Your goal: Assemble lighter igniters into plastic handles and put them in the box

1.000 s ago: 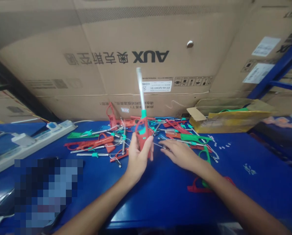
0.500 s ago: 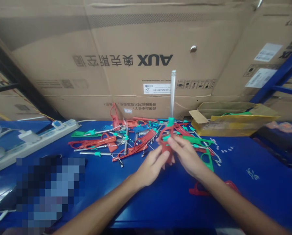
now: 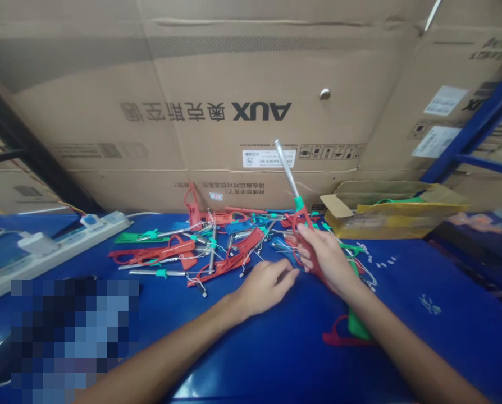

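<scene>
My right hand grips a red lighter body with a teal collar and a long metal tube, which tilts up and to the left. My left hand rests low over the blue table, fingers stretched toward the right hand and holding nothing. Just beyond both hands lies a pile of red, green and blue lighter parts with metal tubes and thin wires.
Large cardboard boxes wall off the back. An open yellowish carton with a green part sits at the right. A white power strip lies at the left. A red and a green shell lie under my right forearm. Blue shelf frame at far right.
The lighter passed from my left hand to my right hand. The right hand carried it rightward and tilted its tube left. My left hand let go and dropped toward the table.
</scene>
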`<state>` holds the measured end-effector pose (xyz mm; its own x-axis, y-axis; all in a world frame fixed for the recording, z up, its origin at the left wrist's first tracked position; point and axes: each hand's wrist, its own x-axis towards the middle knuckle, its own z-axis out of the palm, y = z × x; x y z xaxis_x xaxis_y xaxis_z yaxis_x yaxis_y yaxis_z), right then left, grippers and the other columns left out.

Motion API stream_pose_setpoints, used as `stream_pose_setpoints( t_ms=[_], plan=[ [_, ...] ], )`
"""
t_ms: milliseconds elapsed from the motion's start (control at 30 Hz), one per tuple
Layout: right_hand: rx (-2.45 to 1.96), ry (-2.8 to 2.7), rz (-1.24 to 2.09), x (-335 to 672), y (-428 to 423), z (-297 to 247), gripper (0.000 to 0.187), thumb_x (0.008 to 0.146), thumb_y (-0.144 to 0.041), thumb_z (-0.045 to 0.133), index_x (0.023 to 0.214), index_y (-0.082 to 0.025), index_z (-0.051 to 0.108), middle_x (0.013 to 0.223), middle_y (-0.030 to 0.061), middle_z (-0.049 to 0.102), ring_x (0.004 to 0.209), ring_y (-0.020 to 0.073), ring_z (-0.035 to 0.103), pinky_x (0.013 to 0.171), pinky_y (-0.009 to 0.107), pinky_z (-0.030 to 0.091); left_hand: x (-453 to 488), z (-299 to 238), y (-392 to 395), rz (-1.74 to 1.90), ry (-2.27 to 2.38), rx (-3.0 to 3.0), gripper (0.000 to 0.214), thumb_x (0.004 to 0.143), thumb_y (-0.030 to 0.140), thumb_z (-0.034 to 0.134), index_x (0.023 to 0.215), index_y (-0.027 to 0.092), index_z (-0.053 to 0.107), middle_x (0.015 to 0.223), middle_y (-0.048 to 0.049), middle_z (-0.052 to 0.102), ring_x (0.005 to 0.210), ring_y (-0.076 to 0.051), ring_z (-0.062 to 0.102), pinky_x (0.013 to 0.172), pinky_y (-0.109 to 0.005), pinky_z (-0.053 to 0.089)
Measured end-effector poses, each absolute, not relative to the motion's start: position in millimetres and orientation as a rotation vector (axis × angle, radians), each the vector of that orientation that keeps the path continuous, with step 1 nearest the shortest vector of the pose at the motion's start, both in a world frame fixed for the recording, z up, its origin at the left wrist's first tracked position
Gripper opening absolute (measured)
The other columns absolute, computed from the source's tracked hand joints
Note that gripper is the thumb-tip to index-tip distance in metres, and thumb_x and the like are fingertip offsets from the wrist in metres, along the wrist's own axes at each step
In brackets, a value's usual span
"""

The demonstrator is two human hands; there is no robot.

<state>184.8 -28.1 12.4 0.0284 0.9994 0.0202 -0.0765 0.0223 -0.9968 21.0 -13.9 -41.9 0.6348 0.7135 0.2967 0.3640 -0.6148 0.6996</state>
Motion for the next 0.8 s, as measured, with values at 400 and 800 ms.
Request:
stream_pose_setpoints(
  t_ms=[400, 800],
  plan=[
    [-1.571, -1.448, 0.694, 205, -8, -12, 0.056, 0.088, -0.067, 0.052, 0.057, -0.021, 0.052, 0.047, -0.0018, 0.047, 0.045, 0.0136, 0.042, 0.045, 0.026, 0.032, 22, -49, 2, 0.929, 0.834, 2.414, 0.03, 0.1, 0.034, 0.049, 0.076, 0.02, 0.061, 0.055, 0.003, 0.056, 0.047, -0.01, 0.048, 0.052, -0.023, 0.029],
    [-1.643, -1.425, 0.583, 225, -7, -4, 0.056, 0.087, -0.067, 0.052, 0.054, -0.022, 0.05, 0.046, -0.002, 0.044, 0.045, 0.0138, 0.04, 0.045, 0.028, 0.031, 21, -45, 1, 0.912, 0.897, 2.264, 0.031, 0.1, 0.036, 0.05, 0.079, 0.019, 0.066, 0.057, 0.0027, 0.062, 0.047, -0.009, 0.049, 0.052, -0.021, 0.031]
  ],
)
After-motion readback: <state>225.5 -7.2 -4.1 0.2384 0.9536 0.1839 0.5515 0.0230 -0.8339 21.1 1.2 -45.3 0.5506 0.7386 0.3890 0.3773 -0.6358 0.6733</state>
